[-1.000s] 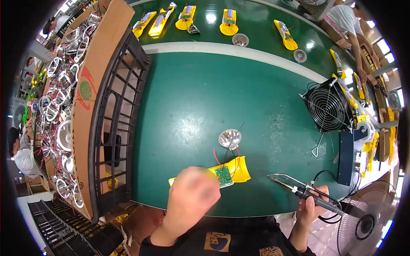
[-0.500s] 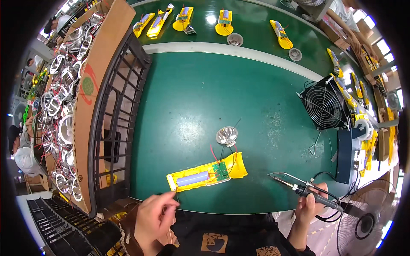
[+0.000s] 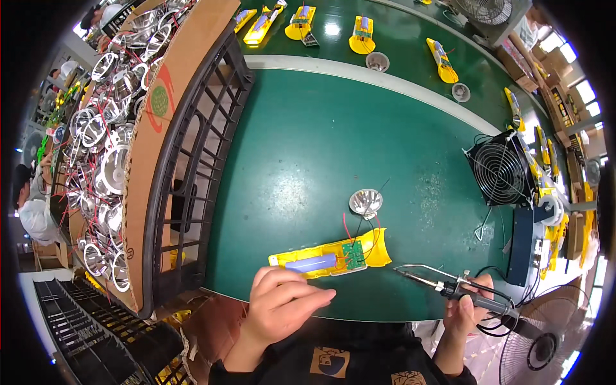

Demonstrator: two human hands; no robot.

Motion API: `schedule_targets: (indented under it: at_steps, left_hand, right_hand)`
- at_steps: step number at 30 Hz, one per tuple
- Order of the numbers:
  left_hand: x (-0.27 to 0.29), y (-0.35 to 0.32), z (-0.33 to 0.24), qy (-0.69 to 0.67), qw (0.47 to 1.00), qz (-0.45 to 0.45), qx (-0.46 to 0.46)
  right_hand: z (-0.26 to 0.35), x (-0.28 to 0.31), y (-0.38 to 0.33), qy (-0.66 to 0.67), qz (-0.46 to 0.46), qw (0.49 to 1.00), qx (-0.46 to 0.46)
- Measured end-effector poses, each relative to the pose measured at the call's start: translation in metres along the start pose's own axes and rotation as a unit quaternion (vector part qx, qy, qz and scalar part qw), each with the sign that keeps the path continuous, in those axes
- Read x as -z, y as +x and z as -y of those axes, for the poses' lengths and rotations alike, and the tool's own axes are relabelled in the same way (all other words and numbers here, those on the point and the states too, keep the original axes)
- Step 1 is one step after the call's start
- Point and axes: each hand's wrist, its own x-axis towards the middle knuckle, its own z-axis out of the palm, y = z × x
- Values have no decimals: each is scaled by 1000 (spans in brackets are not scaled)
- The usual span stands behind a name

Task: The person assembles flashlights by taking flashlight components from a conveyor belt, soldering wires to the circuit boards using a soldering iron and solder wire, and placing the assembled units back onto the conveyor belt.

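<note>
In front of me lies a yellow plastic housing (image 3: pixel 378 250), its open side up. A purple cylindrical battery (image 3: pixel 311 264) and a green circuit board (image 3: pixel 353 254) sit in it. Thin wires link the board to a silver reflector cup (image 3: pixel 366 203) just beyond; a red wire stands up beside it. My left hand (image 3: pixel 282 305) hovers at the housing's near edge, thumb and fingers closed together; anything between them is too small to make out. My right hand (image 3: pixel 467 311) grips a soldering iron (image 3: pixel 459 290) with a thin metal tube along it, its tip just right of the housing.
A carton of reflectors (image 3: pixel 115 160) in a black crate (image 3: pixel 192 167) stands at left. On the right are a black fan (image 3: pixel 497 168) and a dark blue box (image 3: pixel 521 240) with a spool. Beyond a pale rail (image 3: pixel 359 78), several yellow housings lie on a green surface.
The whole view has shifted, moving the scene rightward. My left hand has moved right along the housing's near side. The soldering iron's tip has come closer to the housing's right end.
</note>
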Motion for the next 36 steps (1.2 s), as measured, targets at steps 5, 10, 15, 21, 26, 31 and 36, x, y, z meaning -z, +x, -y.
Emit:
schedule_targets:
  at_steps: [5, 10, 15, 21, 26, 31, 36]
  left_hand:
    - [-8, 7, 4, 2, 1000, -12, 12]
    - [-17, 11, 5, 28, 997, -34, 65]
    - [-23, 13, 8, 17, 996, -35, 86]
    - [-24, 15, 10, 10, 996, -25, 86]
    - [-25, 15, 12, 11, 996, -40, 81]
    - [-23, 13, 12, 1, 996, 0, 86]
    - [-23, 13, 13, 6, 997, -11, 79]
  right_hand:
    - [7, -18, 9, -40, 69, 997, 12]
    - [5, -28, 16, -44, 110, 993, 7]
    - [3, -30, 18, -39, 114, 993, -16]
    - [1, -27, 18, -50, 131, 989, -34]
    - [0, -26, 17, -77, 140, 986, -50]
    - [-2, -28, 17, -67, 137, 987, -51]
    - [-1, -29, 18, -51, 135, 989, -38]
